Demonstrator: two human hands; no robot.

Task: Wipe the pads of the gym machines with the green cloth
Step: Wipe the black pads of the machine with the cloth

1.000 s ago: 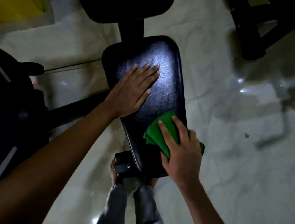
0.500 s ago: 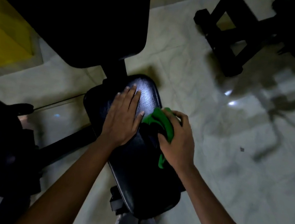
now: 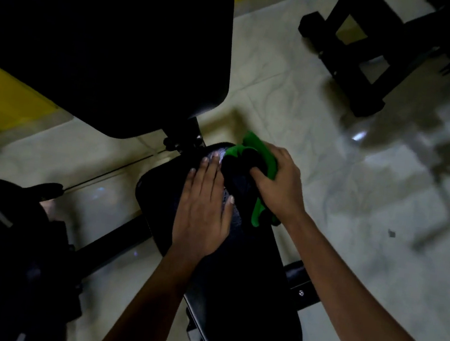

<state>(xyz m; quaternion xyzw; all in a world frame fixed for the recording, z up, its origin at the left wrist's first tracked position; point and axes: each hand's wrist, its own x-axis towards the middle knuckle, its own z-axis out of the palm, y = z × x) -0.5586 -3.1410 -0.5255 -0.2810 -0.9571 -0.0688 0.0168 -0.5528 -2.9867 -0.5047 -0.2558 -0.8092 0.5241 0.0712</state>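
No text, label, brand, number or sign can be read anywhere in this dim view.
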